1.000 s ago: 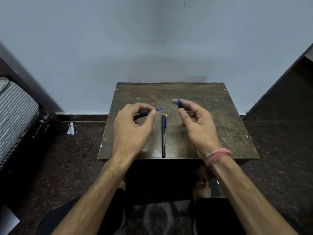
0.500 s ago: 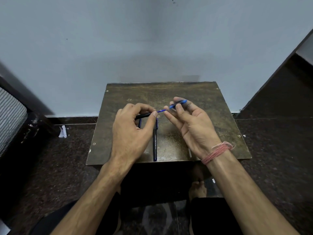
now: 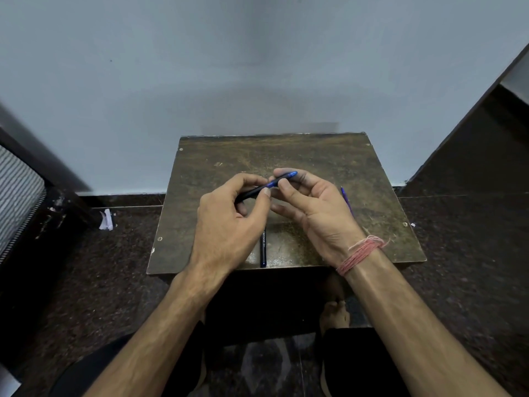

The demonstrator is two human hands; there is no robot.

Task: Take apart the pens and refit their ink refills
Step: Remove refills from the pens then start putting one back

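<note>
Just above the middle of the small wooden table (image 3: 315,156), both hands hold one pen (image 3: 267,184) between them, tilted up to the right. The left hand (image 3: 229,222) pinches its black barrel between thumb and curled fingers; the right hand (image 3: 312,207) grips the blue end with thumb and fingertips. A second pen (image 3: 262,247) lies on the table below the hands, pointing toward the near edge. A thin blue refill (image 3: 346,200) lies on the table just right of the right hand.
</note>
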